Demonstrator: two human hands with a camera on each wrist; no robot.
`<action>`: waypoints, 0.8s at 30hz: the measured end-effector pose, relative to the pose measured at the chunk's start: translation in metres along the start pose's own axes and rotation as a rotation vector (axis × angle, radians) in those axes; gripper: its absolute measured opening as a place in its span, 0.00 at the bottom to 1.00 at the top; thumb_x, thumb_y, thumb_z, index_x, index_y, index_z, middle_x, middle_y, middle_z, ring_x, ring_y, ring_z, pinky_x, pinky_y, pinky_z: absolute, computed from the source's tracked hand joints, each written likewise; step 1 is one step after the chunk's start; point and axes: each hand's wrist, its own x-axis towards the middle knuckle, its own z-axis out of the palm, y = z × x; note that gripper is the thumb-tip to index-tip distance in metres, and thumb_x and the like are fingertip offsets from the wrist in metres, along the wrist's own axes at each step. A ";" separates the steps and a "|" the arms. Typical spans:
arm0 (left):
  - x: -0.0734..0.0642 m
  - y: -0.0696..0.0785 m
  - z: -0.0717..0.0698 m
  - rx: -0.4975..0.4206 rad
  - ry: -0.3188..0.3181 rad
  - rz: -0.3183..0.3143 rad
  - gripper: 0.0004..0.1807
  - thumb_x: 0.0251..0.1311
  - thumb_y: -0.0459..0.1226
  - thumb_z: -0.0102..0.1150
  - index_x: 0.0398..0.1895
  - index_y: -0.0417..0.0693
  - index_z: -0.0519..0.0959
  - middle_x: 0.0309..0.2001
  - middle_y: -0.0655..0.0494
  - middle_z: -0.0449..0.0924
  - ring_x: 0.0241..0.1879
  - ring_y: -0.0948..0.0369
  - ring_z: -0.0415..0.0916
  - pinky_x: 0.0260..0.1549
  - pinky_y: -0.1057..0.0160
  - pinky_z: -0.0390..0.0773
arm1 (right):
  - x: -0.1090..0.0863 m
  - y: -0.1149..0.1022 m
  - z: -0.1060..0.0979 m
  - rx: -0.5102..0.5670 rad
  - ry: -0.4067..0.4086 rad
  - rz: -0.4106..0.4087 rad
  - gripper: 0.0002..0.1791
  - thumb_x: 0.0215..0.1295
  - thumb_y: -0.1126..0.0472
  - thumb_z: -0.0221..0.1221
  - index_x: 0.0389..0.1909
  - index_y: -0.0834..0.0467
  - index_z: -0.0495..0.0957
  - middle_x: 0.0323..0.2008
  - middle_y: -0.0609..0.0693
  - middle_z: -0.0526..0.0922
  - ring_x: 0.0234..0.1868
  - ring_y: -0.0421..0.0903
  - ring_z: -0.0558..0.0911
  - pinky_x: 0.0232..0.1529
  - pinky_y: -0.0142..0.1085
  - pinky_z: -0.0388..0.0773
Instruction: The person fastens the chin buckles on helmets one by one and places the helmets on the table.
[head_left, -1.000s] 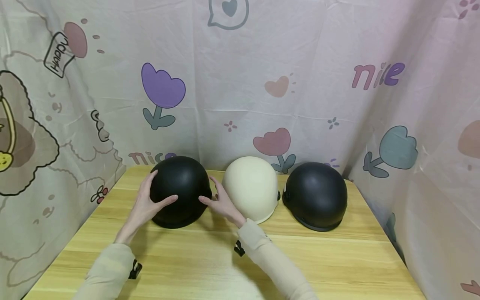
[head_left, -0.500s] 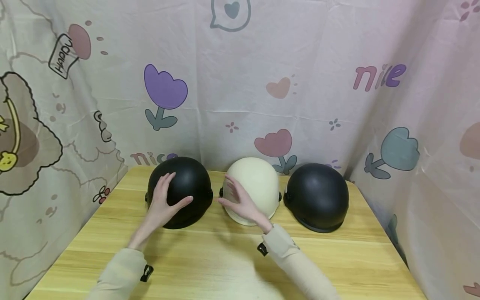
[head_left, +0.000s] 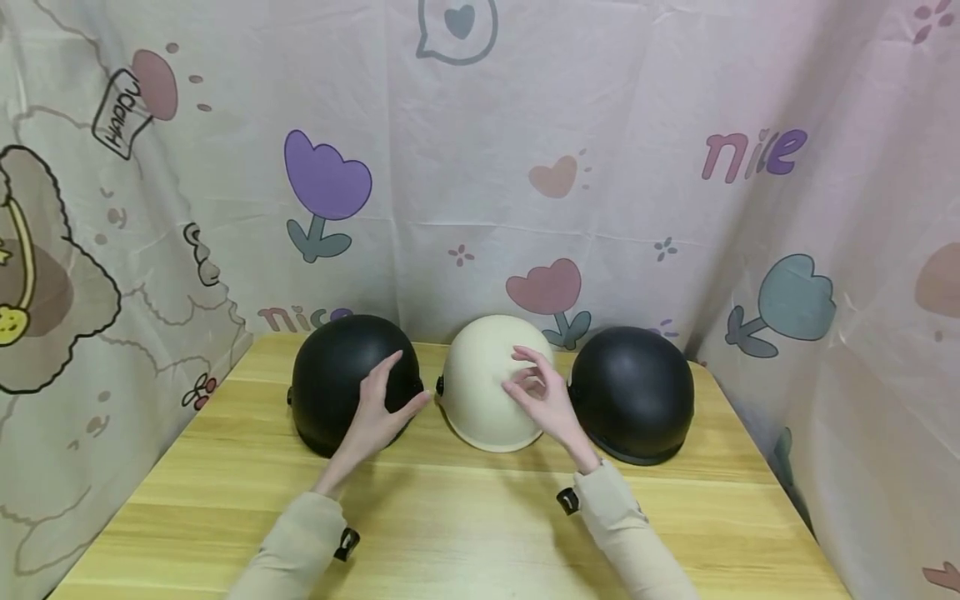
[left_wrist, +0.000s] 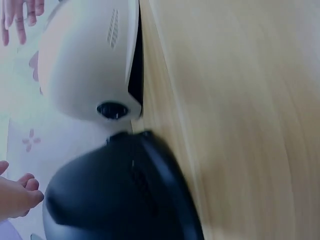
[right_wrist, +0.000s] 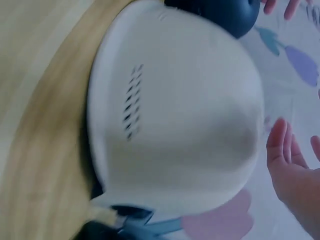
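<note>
Three helmets stand in a row along the back of the wooden table, domes up: a black helmet (head_left: pixel 341 379) at left, a cream helmet (head_left: pixel 483 383) in the middle, another black helmet (head_left: pixel 637 392) at right. My left hand (head_left: pixel 375 417) hovers before the left black helmet, thumb spread from the fingers, holding nothing. Loosely bent and bare, the fingers of my right hand (head_left: pixel 551 404) overlap the cream helmet's right side in the head view. The right wrist view shows that hand beside the cream dome (right_wrist: pixel 185 110), with a gap between.
The wooden table (head_left: pixel 465 517) reaches forward from the helmets to the person. Behind and at both sides hangs a printed curtain (head_left: pixel 465 142), close to the back edge. Small vent slots (right_wrist: pixel 132 102) mark the cream helmet's side.
Both hands have come away from the left black helmet and moved to the right. The left now overlaps its right part; the right has passed across the cream helmet. The helmets stay put.
</note>
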 end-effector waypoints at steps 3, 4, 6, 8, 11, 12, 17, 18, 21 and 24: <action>0.003 0.000 0.011 -0.043 -0.037 -0.038 0.48 0.64 0.50 0.66 0.81 0.56 0.50 0.80 0.45 0.45 0.78 0.43 0.43 0.71 0.28 0.53 | -0.004 0.008 -0.009 -0.035 0.068 0.007 0.31 0.62 0.71 0.67 0.66 0.67 0.70 0.59 0.68 0.77 0.43 0.59 0.77 0.43 0.32 0.78; 0.004 -0.001 0.015 -0.061 -0.049 -0.050 0.48 0.64 0.51 0.65 0.81 0.57 0.49 0.81 0.45 0.45 0.79 0.44 0.43 0.71 0.28 0.53 | -0.006 0.010 -0.011 -0.035 0.088 0.012 0.30 0.62 0.72 0.66 0.66 0.68 0.71 0.58 0.69 0.77 0.44 0.62 0.76 0.42 0.32 0.77; 0.007 -0.002 0.021 -0.089 -0.067 -0.063 0.48 0.64 0.51 0.64 0.81 0.58 0.48 0.81 0.45 0.44 0.80 0.44 0.43 0.72 0.30 0.52 | -0.009 0.009 -0.015 -0.026 0.119 0.031 0.30 0.62 0.72 0.66 0.65 0.70 0.70 0.59 0.70 0.76 0.46 0.66 0.73 0.41 0.33 0.76; 0.010 -0.003 0.027 -0.117 -0.081 -0.066 0.48 0.65 0.50 0.64 0.81 0.57 0.47 0.81 0.45 0.44 0.80 0.44 0.44 0.74 0.33 0.52 | -0.012 0.009 -0.018 -0.005 0.143 0.070 0.30 0.63 0.71 0.65 0.66 0.70 0.70 0.61 0.71 0.73 0.50 0.69 0.70 0.43 0.35 0.76; 0.014 -0.003 0.035 -0.144 -0.101 -0.065 0.49 0.65 0.49 0.64 0.81 0.53 0.45 0.80 0.44 0.44 0.80 0.43 0.45 0.76 0.38 0.53 | -0.015 0.013 -0.022 0.027 0.169 0.147 0.32 0.64 0.69 0.66 0.68 0.68 0.69 0.65 0.69 0.69 0.57 0.68 0.68 0.53 0.45 0.76; 0.015 -0.003 0.037 -0.153 -0.107 -0.063 0.49 0.66 0.49 0.64 0.81 0.51 0.45 0.80 0.43 0.43 0.79 0.43 0.45 0.76 0.38 0.53 | -0.015 0.018 -0.023 0.036 0.176 0.175 0.32 0.64 0.67 0.66 0.69 0.66 0.69 0.66 0.67 0.68 0.60 0.66 0.67 0.57 0.49 0.74; 0.021 0.000 0.047 -0.188 -0.151 -0.088 0.50 0.66 0.49 0.63 0.81 0.49 0.44 0.80 0.43 0.40 0.80 0.42 0.42 0.76 0.37 0.52 | -0.016 0.044 -0.026 0.066 0.183 0.259 0.34 0.65 0.65 0.66 0.71 0.60 0.66 0.72 0.61 0.64 0.71 0.62 0.64 0.72 0.60 0.61; 0.022 0.000 0.048 -0.195 -0.159 -0.097 0.50 0.66 0.50 0.63 0.82 0.50 0.44 0.80 0.43 0.39 0.80 0.43 0.41 0.76 0.36 0.52 | -0.016 0.047 -0.027 0.072 0.181 0.272 0.34 0.65 0.64 0.66 0.71 0.60 0.66 0.73 0.61 0.63 0.73 0.62 0.63 0.74 0.60 0.59; 0.027 -0.001 0.053 -0.210 -0.188 -0.118 0.51 0.66 0.51 0.63 0.82 0.51 0.43 0.80 0.43 0.37 0.80 0.42 0.40 0.76 0.36 0.52 | -0.016 0.054 -0.027 0.096 0.165 0.300 0.37 0.65 0.63 0.66 0.73 0.59 0.63 0.75 0.60 0.60 0.77 0.62 0.59 0.77 0.59 0.54; 0.032 -0.003 0.059 -0.231 -0.204 -0.134 0.51 0.66 0.51 0.63 0.82 0.52 0.43 0.80 0.41 0.37 0.80 0.40 0.40 0.74 0.34 0.52 | -0.017 0.056 -0.027 0.115 0.151 0.332 0.39 0.64 0.61 0.67 0.73 0.57 0.62 0.78 0.58 0.57 0.79 0.62 0.56 0.79 0.58 0.50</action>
